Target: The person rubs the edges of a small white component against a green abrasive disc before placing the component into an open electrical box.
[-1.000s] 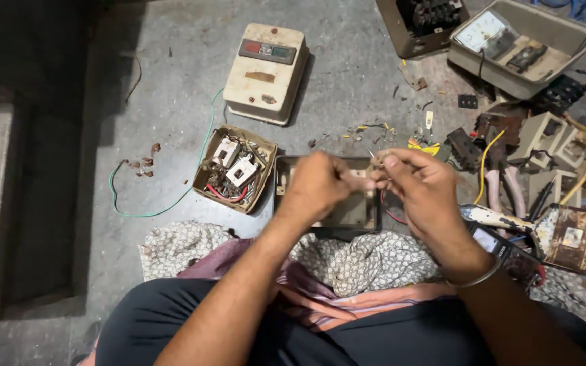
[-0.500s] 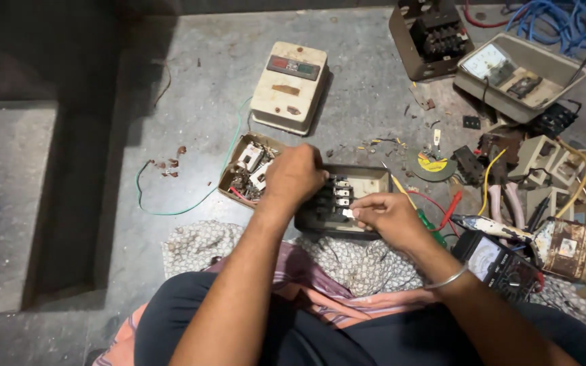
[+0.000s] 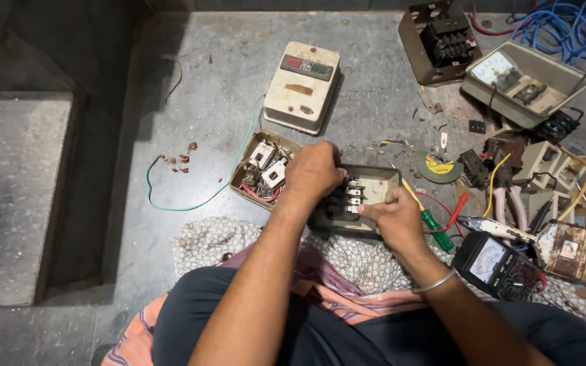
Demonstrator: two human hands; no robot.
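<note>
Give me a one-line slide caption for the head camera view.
Both hands, left hand and right hand, work on a black contactor block in an open metal box.

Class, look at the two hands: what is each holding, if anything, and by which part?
Both hands, left hand and right hand, grip the black contactor block in the open box; exact hold hidden.

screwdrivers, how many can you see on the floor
1: a green-handled screwdriver lies just right of the right hand. Others may be hidden in the clutter at right.

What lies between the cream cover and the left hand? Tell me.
In the head view, the open box of loose parts lies between the cream cover and the left hand, with bare floor beside it.
</note>
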